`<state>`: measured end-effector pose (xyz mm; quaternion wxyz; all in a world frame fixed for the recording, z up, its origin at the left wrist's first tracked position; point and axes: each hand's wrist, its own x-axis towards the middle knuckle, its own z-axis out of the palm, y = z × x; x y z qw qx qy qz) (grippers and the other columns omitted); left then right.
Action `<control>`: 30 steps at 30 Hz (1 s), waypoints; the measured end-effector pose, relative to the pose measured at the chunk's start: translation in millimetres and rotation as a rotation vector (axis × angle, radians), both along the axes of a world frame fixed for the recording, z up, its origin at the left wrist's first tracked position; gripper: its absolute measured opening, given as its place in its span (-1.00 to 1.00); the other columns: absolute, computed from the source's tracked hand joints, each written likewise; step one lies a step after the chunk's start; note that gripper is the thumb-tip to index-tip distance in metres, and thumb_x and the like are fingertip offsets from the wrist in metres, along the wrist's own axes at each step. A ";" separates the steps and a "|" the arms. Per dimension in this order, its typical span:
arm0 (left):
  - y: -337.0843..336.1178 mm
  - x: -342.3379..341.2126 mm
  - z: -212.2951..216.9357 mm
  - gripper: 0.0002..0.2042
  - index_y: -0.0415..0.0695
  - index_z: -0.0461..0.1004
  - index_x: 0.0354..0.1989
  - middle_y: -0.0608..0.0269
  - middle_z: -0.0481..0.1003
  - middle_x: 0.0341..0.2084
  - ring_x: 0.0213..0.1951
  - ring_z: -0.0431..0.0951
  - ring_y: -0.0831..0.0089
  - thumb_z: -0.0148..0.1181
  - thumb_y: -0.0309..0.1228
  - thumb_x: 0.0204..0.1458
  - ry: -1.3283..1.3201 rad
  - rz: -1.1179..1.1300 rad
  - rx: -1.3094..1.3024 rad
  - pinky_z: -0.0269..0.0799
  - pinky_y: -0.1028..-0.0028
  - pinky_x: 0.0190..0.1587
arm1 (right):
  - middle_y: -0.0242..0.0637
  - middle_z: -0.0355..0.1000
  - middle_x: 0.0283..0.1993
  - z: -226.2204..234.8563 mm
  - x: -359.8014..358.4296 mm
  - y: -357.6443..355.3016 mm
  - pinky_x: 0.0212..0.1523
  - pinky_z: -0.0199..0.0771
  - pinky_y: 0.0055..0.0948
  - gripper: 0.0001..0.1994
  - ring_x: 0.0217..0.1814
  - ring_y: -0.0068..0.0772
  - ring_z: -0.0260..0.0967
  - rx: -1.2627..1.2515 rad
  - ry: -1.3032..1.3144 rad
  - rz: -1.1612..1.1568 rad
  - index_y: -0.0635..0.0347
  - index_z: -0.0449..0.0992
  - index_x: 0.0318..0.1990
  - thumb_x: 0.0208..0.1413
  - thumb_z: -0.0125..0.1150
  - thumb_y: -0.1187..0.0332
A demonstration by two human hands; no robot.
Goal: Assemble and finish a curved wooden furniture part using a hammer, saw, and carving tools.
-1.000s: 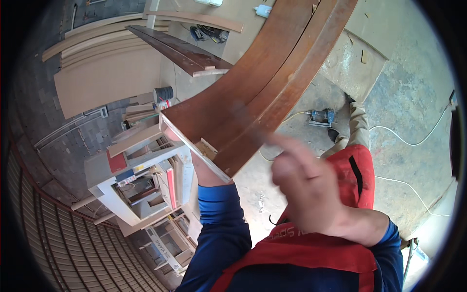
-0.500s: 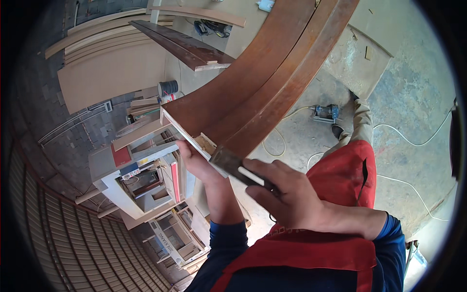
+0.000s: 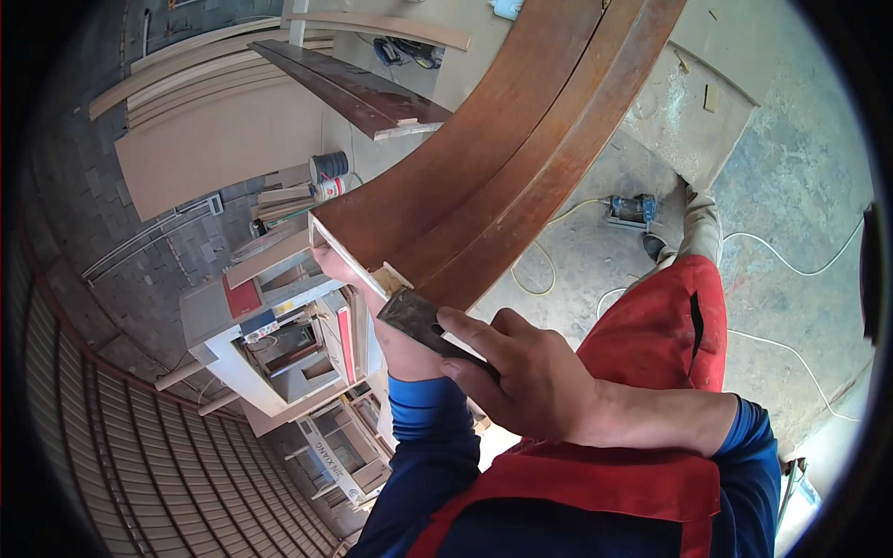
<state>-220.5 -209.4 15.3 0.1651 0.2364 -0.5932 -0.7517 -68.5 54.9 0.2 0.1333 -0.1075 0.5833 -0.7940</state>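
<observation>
A long curved brown wooden panel [image 3: 465, 177] with a lengthwise groove reaches towards me, its pale end at my left. My right hand [image 3: 535, 377] is closed round a dark, flat, oblong tool [image 3: 412, 325] with a straight front edge. That tool lies at the panel's near end corner, beside a small pale wood block [image 3: 391, 277]; whether it touches the panel I cannot tell. My left hand [image 3: 352, 272] reaches beneath the panel's end, against its underside or end edge. The left fingers are mostly hidden there.
A blue corded power tool [image 3: 633, 210] stands on the floor at right, near a person's shoe. Left are a white cabinet frame [image 3: 209, 321], a dark bucket [image 3: 328, 166] and stacked boards [image 3: 219, 153]. A narrow dark board [image 3: 353, 93] juts beside the panel.
My right hand and the tool have shifted left and slightly towards me, off the panel's corner. My left hand has slid farther left and away under the panel's end.
</observation>
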 end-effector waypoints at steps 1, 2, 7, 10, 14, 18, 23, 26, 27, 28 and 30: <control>-3.2 2.2 0.3 -0.45 -0.17 0.38 0.29 -0.15 0.46 0.21 0.17 0.52 -0.14 -0.31 -0.03 0.42 -0.021 -0.023 -0.028 0.46 -0.07 0.24 | 0.01 0.41 -0.37 0.7 0.1 -0.5 -0.47 0.49 -0.14 -0.47 -0.50 -0.03 0.46 0.008 0.000 -0.002 0.22 0.40 0.34 0.26 0.33 0.26; -3.6 11.3 -2.1 -0.46 -0.17 0.38 0.30 -0.14 0.45 0.21 0.17 0.52 -0.13 -0.30 -0.03 0.42 -0.042 -0.045 -0.056 0.46 -0.06 0.24 | 0.01 0.41 -0.37 0.9 0.2 -0.5 -0.47 0.49 -0.14 -0.47 -0.50 -0.03 0.46 0.007 -0.004 -0.006 0.22 0.40 0.34 0.26 0.33 0.26; -22.5 42.1 -1.7 -0.47 -0.17 0.35 0.32 -0.11 0.44 0.23 0.19 0.52 -0.06 -0.24 -0.04 0.42 -0.144 -0.142 -0.193 0.47 0.01 0.24 | 0.03 0.41 -0.37 2.2 -3.9 -9.4 -0.48 0.51 -0.14 -0.44 -0.50 0.00 0.47 -0.021 -0.016 -0.025 0.22 0.39 0.34 0.24 0.35 0.24; -35.7 53.6 -3.7 -0.48 -0.17 0.33 0.34 -0.09 0.43 0.25 0.19 0.52 -0.02 -0.21 -0.04 0.42 -0.193 -0.202 -0.266 0.48 0.05 0.25 | 0.03 0.41 -0.37 5.2 -14.4 -14.8 -0.49 0.52 -0.15 -0.43 -0.50 -0.02 0.47 -0.001 0.038 -0.082 0.22 0.39 0.34 0.23 0.37 0.24; -59.0 100.8 0.7 -0.48 -0.17 0.31 0.36 -0.07 0.41 0.26 0.20 0.51 0.03 -0.16 -0.05 0.42 -0.263 -0.250 -0.365 0.48 0.10 0.25 | 0.00 0.41 -0.38 10.9 0.2 11.0 -0.49 0.51 -0.17 -0.44 -0.49 -0.06 0.47 0.067 -0.044 0.104 0.22 0.41 0.33 0.23 0.37 0.23; -68.1 122.8 -7.0 -0.48 -0.17 0.29 0.38 -0.05 0.40 0.28 0.21 0.51 0.09 -0.12 -0.06 0.42 -0.338 -0.323 -0.464 0.49 0.15 0.25 | -0.03 0.41 -0.39 10.4 -5.8 7.6 -0.50 0.51 -0.18 -0.45 -0.51 -0.11 0.46 0.085 -0.022 0.063 0.22 0.42 0.32 0.23 0.38 0.22; -76.6 153.2 -17.0 -0.47 -0.17 0.26 0.40 -0.02 0.39 0.30 0.22 0.50 0.16 -0.06 -0.07 0.43 -0.405 -0.429 -0.577 0.50 0.22 0.25 | -0.06 0.40 -0.40 9.9 -1.6 2.6 -0.50 0.50 -0.19 -0.46 -0.51 -0.12 0.46 0.076 -0.039 0.044 0.23 0.44 0.31 0.23 0.38 0.22; -80.3 149.0 -18.6 -0.48 -0.18 0.27 0.39 -0.01 0.39 0.29 0.22 0.51 0.16 -0.07 -0.08 0.43 -0.361 -0.447 -0.556 0.50 0.22 0.25 | -0.07 0.39 -0.41 10.4 -2.8 -1.8 -0.50 0.51 -0.19 -0.46 -0.50 -0.12 0.47 0.073 -0.029 0.020 0.25 0.44 0.30 0.23 0.38 0.23; -82.7 142.4 -17.4 -0.48 -0.18 0.28 0.39 -0.01 0.40 0.29 0.22 0.51 0.17 -0.07 -0.08 0.43 -0.340 -0.457 -0.548 0.50 0.22 0.25 | -0.06 0.41 -0.40 12.3 -1.5 1.0 -0.49 0.51 -0.19 -0.46 -0.48 -0.12 0.48 0.083 -0.039 0.034 0.25 0.44 0.31 0.23 0.38 0.25; -88.2 125.1 -19.6 -0.49 -0.18 0.28 0.38 -0.01 0.40 0.29 0.22 0.51 0.17 -0.07 -0.08 0.43 -0.320 -0.466 -0.540 0.50 0.23 0.25 | -0.05 0.42 -0.39 14.1 -0.2 3.8 -0.47 0.52 -0.19 -0.46 -0.47 -0.11 0.48 0.093 -0.049 0.048 0.26 0.44 0.31 0.23 0.38 0.26; -82.3 127.2 -28.3 -0.50 -0.19 0.29 0.37 0.00 0.40 0.28 0.22 0.51 0.18 -0.08 -0.09 0.43 -0.279 -0.483 -0.525 0.50 0.23 0.24 | -0.03 0.43 -0.38 14.5 -2.1 0.4 -0.46 0.52 -0.19 -0.47 -0.45 -0.11 0.49 0.105 -0.060 0.062 0.26 0.43 0.31 0.24 0.37 0.27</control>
